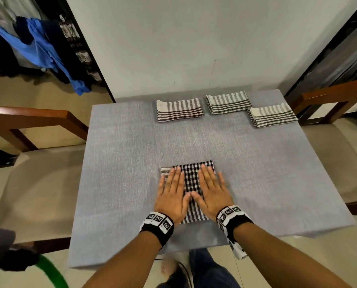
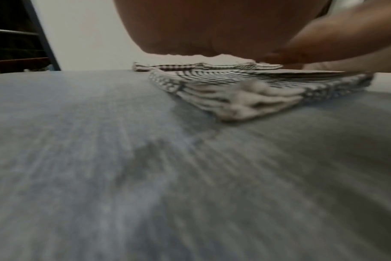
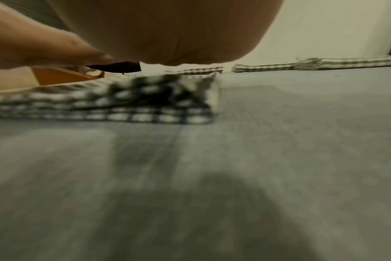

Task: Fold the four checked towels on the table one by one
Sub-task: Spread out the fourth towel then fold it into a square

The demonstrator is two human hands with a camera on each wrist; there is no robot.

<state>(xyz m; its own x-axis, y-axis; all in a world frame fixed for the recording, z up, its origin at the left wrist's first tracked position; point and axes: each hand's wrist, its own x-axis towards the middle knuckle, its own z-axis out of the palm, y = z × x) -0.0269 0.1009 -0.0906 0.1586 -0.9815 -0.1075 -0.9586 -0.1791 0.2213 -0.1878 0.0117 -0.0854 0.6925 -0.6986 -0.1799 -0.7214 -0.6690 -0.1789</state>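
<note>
Black-and-white checked towel (image 1: 191,179) folded into a thick rectangle, lying near the front edge of a grey table (image 1: 119,163). Three more folded checked towels along the far edge: one brown-striped (image 1: 179,110), two green-striped (image 1: 228,102) (image 1: 274,115), the green pair touching at a corner. Wooden chairs (image 1: 38,119) on either side. Left hand (image 1: 172,194) and right hand (image 1: 212,192) flat on the towel, fingers straight and spread, thumbs almost meeting, gripping nothing.
</note>
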